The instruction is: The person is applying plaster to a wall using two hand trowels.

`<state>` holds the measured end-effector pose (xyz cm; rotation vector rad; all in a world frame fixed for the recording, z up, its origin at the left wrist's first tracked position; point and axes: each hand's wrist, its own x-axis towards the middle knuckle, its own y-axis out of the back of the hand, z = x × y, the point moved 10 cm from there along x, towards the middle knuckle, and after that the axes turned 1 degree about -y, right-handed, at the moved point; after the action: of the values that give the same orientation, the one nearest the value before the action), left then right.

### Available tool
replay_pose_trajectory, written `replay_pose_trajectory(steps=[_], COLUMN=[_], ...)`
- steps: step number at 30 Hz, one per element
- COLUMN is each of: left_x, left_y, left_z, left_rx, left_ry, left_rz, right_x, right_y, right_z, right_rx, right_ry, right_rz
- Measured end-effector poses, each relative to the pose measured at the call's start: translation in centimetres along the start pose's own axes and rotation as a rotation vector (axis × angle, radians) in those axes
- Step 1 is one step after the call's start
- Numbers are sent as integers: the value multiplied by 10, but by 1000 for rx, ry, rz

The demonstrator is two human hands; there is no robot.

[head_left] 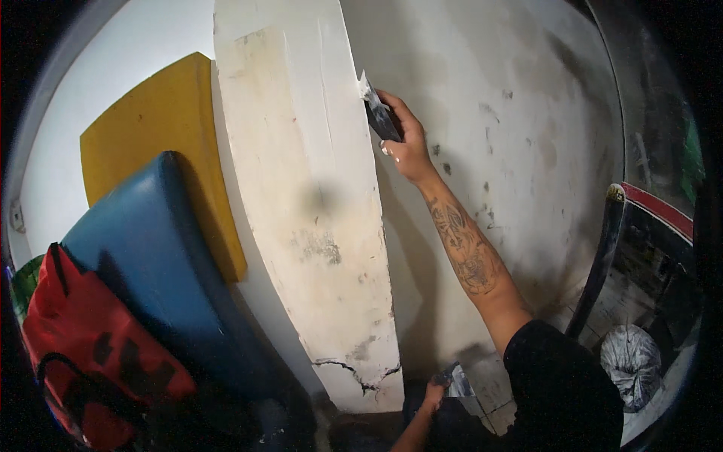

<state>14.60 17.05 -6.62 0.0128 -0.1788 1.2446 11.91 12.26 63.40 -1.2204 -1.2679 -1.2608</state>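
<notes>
My right hand (407,147) is raised to the upper right edge of a white wall column (316,226). It grips a dark putty knife (382,119) with white filler on its upper end, which meets the column's edge. White smears mark the fingers. Down near the column's foot, my left hand (434,393) is closed on a flat metal scraper (459,381) with a pale, shiny blade; its handle is mostly hidden. The column has scuffed, yellowed patches and a jagged crack (354,369) near the bottom.
Left of the column lean a yellow board (143,128) and a blue padded panel (151,241), with a red bag (98,339) in front. A stained wall (482,98) runs to the right. A dark, red-edged frame (602,264) and a knotted plastic bag (631,365) are at far right.
</notes>
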Motion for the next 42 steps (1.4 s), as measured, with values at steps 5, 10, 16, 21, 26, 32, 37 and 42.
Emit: replay_pose_trajectory(steps=[5, 10, 16, 21, 26, 32, 37, 42], left_x=[-13, -53, -79, -100, -117, -92, -87, -81], left_y=[-3, 24, 52, 77, 108, 100, 64, 36], left_z=[6, 82, 189, 270, 337, 347, 333, 295], left_rx=[-334, -117, -94, -53, -169, -222, -251, -393], left_ry=[223, 222, -28, -100, -220, -245, -182, -12], left_rz=[102, 177, 199, 396, 653, 645, 563, 478], right_x=[-44, -83, -135, -207, -310, -354, -364, -455], right_y=[7, -4, -7, 18, 53, 38, 41, 90], right_z=[3, -1, -6, 0, -7, -49, -64, -47], right_rx=[-69, -55, 28, -13, 550, 120, -49, -287], right_ry=[-48, -110, -142, -342, -833, -1025, -714, -978], right_rz=[3, -8, -17, 17, 343, -101, -300, -507])
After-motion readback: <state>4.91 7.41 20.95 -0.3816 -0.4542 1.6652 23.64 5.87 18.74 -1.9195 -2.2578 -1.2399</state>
